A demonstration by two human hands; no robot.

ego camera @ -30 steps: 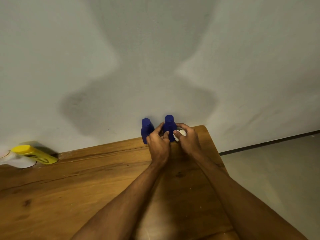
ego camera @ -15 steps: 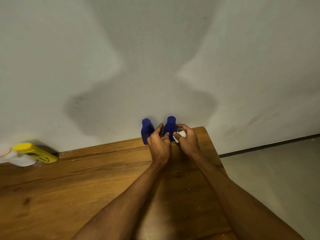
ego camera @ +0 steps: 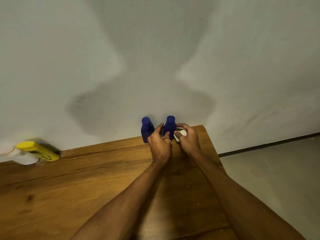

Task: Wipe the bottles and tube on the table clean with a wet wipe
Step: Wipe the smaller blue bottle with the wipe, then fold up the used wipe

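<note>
**A:** Where are the bottles?

**B:** Just above the frame's centre, upright at the far edge of the tabletop [ego camera: 86,179], against the wall. The left hand [ego camera: 159,144] has its fingers curled round the right blue bottle [ego camera: 169,126]. The left blue bottle [ego camera: 146,129] stands just beside it.

**A:** And the wet wipe [ego camera: 181,133]?

**B:** Crumpled and pinched in the right hand [ego camera: 188,141], its fingers bent round it, at that bottle's right side.

**A:** What about the left of the frame?

**B:** A yellow container [ego camera: 38,150] and a white container [ego camera: 24,157], together at the far left edge.
</note>
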